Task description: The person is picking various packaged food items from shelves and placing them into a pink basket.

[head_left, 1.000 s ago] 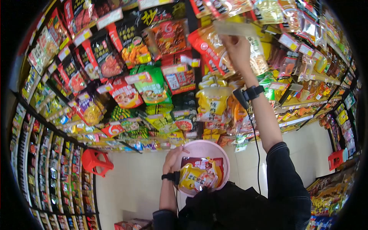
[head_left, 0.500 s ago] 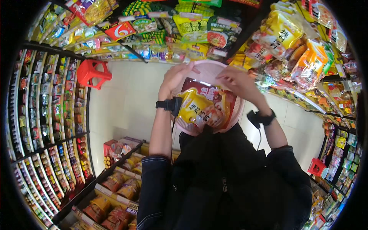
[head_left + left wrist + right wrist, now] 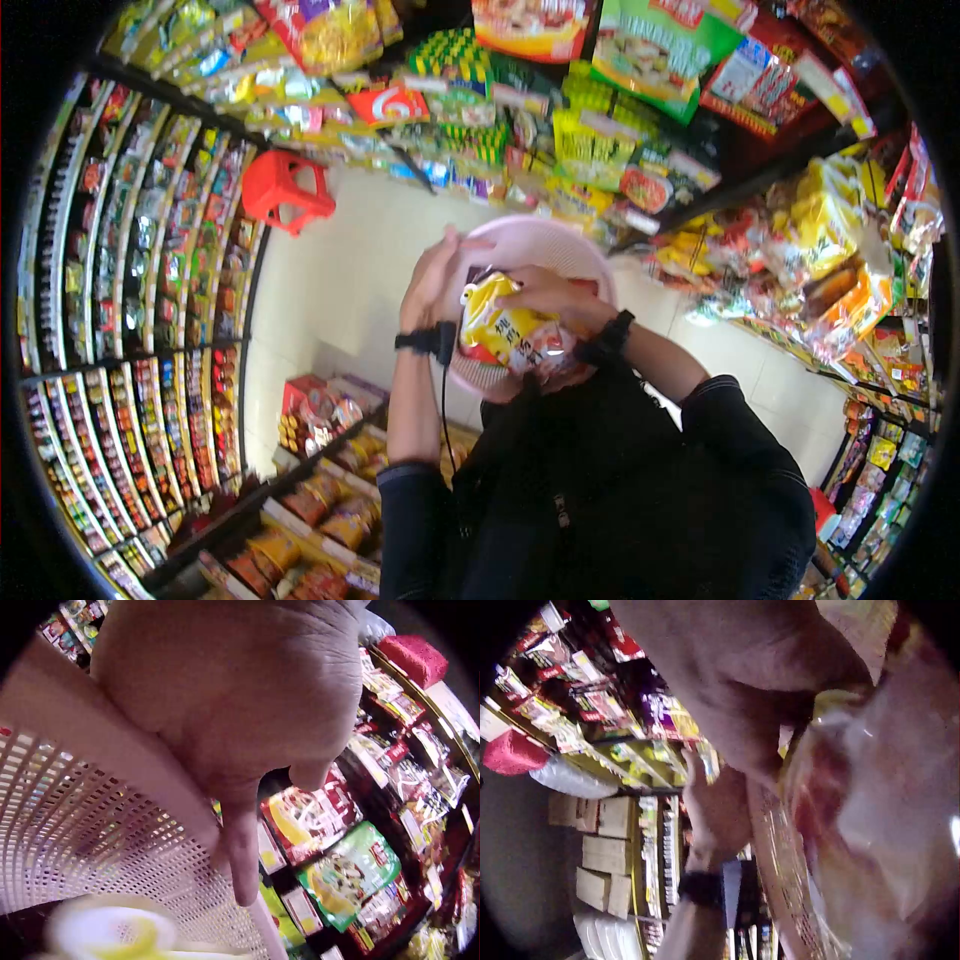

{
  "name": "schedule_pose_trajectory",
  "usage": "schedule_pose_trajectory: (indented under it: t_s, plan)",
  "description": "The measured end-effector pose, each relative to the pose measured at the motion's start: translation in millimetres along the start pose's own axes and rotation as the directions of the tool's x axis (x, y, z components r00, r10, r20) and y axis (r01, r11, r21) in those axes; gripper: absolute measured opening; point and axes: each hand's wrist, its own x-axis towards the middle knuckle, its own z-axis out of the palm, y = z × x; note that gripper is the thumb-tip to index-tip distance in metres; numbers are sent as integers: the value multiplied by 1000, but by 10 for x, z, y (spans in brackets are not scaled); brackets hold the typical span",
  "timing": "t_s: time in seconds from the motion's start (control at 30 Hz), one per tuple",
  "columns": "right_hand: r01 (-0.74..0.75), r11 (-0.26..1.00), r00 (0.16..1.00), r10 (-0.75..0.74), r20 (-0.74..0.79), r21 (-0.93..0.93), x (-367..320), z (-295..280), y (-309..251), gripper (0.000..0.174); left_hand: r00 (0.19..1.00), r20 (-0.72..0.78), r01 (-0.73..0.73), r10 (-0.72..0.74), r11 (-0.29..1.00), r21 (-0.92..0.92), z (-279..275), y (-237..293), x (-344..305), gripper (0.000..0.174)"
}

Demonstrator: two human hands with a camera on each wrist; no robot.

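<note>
A pink mesh basket [image 3: 590, 262] is held against the person's front. At its left rim, the left hand [image 3: 432, 280] grips it, also seen large in the left wrist view [image 3: 232, 690] beside the mesh wall [image 3: 67, 817]. Inside the basket, the right hand [image 3: 555, 298] holds a yellow packet [image 3: 500, 328] by its upper right part, the packet tilted. A red packet is mostly hidden beneath. In the right wrist view the right hand [image 3: 742, 675] is against the shiny packet [image 3: 885, 802], its fingertips partly hidden.
Shelves of packets [image 3: 640, 60] run across the top and down the right. Another shelf wall [image 3: 130, 240] stands at left. A red stool [image 3: 285, 190] is on the pale floor [image 3: 340, 260]. Boxes of packaged food [image 3: 310, 500] lie at lower left.
The right hand came down from the shelf to the basket, then onto the yellow packet, which has shifted and tilted. The left hand stays on the rim. The view has swung downward.
</note>
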Motion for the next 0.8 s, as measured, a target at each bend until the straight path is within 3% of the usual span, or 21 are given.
schedule_pose_trajectory:
  t_s: [0.03, 0.07, 0.1, 0.13, 0.2, 0.3, 0.33, 0.4, 0.5, 0.53, 0.57, 0.6, 0.63, 0.67, 0.7, 0.73, 0.8]
  plan:
    - [18, 979, 1000, -14, -23, 205, 32, -127, -112, 39, 999, 32, -6, 12, 983, -181, -136, 48, -4, 58]
    - [36, 981, 997, -24, -67, 189, 77, -290, -223, 39, 1000, 3, 14, -14, 991, -134, -311, 152, -12, 57]
    - [99, 986, 993, -89, -73, 136, 96, -445, -309, 35, 984, -173, 45, -38, 998, 41, -154, 546, -165, 59]
    - [150, 985, 985, -141, -98, 85, 68, -602, -383, 31, 984, -179, 0, 19, 994, 105, -524, 391, -106, 61]
    - [187, 953, 982, -172, -80, 240, -84, -851, -651, 30, 996, -75, -28, 47, 973, 231, -1141, 234, 14, 73]
    - [294, 876, 947, -213, -240, 383, -301, -1028, -903, 31, 976, -206, 129, -72, 950, 283, -1095, 508, 238, 86]
    - [308, 871, 933, -198, -299, 383, -413, -1034, -964, 31, 984, -154, 136, -92, 942, 306, -1122, 512, 426, 86]
    - [381, 867, 773, -108, -625, 321, -652, -961, -1055, 38, 997, -81, 38, -1, 892, 450, -1192, 521, 675, 89]
    - [488, 870, 310, -95, -946, 73, -1290, -937, -841, 43, 990, 140, -73, 8, 883, 464, -983, 723, 1049, 86]
    - [421, 905, 127, -121, -985, -57, -1576, -953, -752, 35, 993, 116, -44, -8, 897, 441, -900, 769, 1112, 84]
    - [403, 915, -46, 33, -998, 12, -1845, -974, -752, 27, 990, 139, -50, -14, 894, 445, -850, 785, 1182, 84]
    - [476, 880, -135, 68, -989, -5, -2098, -1001, -764, 24, 988, 150, -39, -32, 894, 447, -806, 803, 1232, 84]
    - [406, 914, -249, 109, -962, -1, -2328, -1012, -854, 29, 986, 161, -33, -45, 893, 449, -758, 837, 1286, 83]
    - [458, 887, -309, 98, -946, -58, -2522, -1101, -838, 32, 971, 233, -64, -47, 891, 449, -686, 895, 1332, 82]
    - [378, 922, -361, 62, -930, -85, -2674, -1172, -871, 34, 968, 248, -80, -39, 888, 453, -649, 903, 1388, 82]
    - [269, 960, -366, 29, -930, -75, -2801, -1225, -955, 35, 957, 282, -61, -70, 901, 430, -642, 870, 1437, 82]
    - [328, 934, -389, 0, -921, -138, -2947, -1434, -891, 35, 938, 329, -57, -104, 894, 445, -618, 886, 1435, 80]
